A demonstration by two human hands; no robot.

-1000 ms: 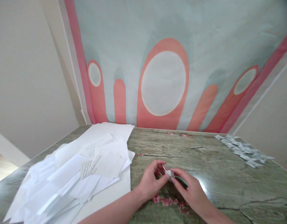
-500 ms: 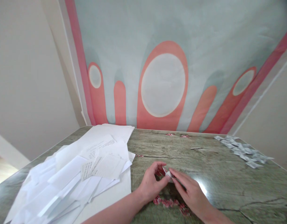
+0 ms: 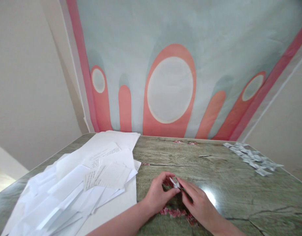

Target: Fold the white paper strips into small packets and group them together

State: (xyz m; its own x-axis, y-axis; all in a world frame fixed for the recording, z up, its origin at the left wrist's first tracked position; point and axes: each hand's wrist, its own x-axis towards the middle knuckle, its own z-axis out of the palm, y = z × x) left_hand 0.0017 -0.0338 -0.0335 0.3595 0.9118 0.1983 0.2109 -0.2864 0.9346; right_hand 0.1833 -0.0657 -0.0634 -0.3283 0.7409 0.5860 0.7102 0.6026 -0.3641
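Observation:
My left hand and my right hand meet near the front middle of the green wood-grain table. Between their fingertips sits a small folded piece of white paper. The thumb and fingers of my left hand pinch its left side. My right hand's fingers are pressed together on its right side, low over the tabletop. Most of the paper is hidden by the fingers.
A loose heap of white sheets and slips, some with printed text, covers the table's left half. Several small folded paper pieces lie at the far right edge. A wall hanging with pink arches rises behind the table.
Both hands have stayed together on the small paper and shifted slightly left and down. The fingers have closed tighter over it, so less of it shows.

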